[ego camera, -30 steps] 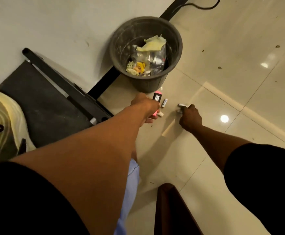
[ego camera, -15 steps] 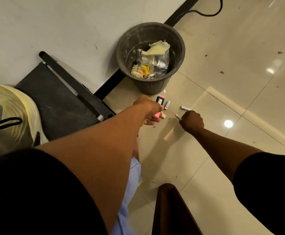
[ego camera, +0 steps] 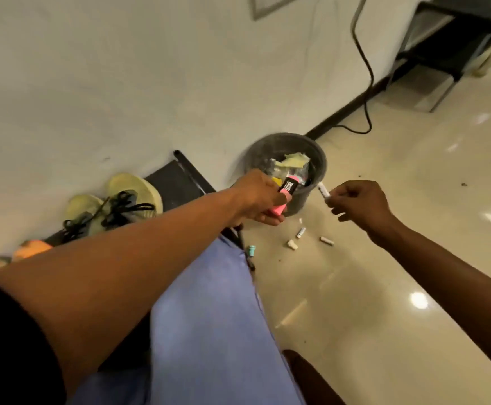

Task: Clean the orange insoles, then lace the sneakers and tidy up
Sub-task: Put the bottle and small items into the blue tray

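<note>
Far left, low by wall: orange insoles (ego camera: 19, 252), two rounded ends poking out past the forearm, blurred, so clean or not can't be judged. Just right of them, sneakers (ego camera: 112, 206) — pale yellow-green soles tipped up w/ black laces looped loose over them, leaning on a dark flat board (ego camera: 177, 182) against the wall; prob. parked there out of the way while tidying goes on. Lacing looks done or nearly, hard to tell thru blur.

Centre: left hand (ego camera: 256, 197) curled round a pink marker-like item (ego camera: 286, 194) w/ black label, held out right at the bin's near rim — likely about to drop it in. Grey bin (ego camera: 311, 159) against wall, already stuffed w/ yellowish paper and wrappers. Blue cloth (ego camera: 209, 317) lower centre, across the lap prob.

Right of bin: right hand (ego camera: 358, 206) pinching a small white stick (ego camera: 323, 190) at fingertips, other fingers folded in, also lifted toward the bin. Below, on tiled floor (ego camera: 384, 287): small white bits (ego camera: 299, 232) scattered, plus a teal cap (ego camera: 251, 250) — leftovers to pick up, apparently.
</note>
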